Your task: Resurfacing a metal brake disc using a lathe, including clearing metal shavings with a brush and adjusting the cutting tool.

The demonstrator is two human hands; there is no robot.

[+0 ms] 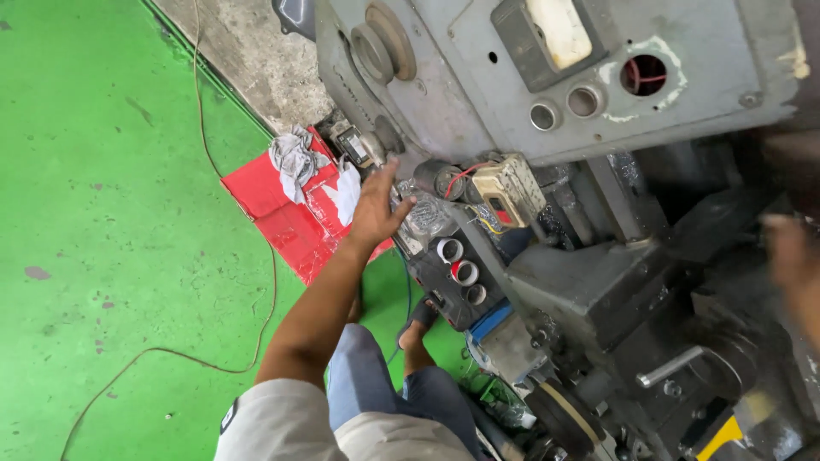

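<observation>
The left hand is reaching forward, fingers spread open, thumb touching a clear crumpled bag lying at the machine base edge, just right of it. The right hand is blurring at the machine's right; grip cannot be told.
</observation>
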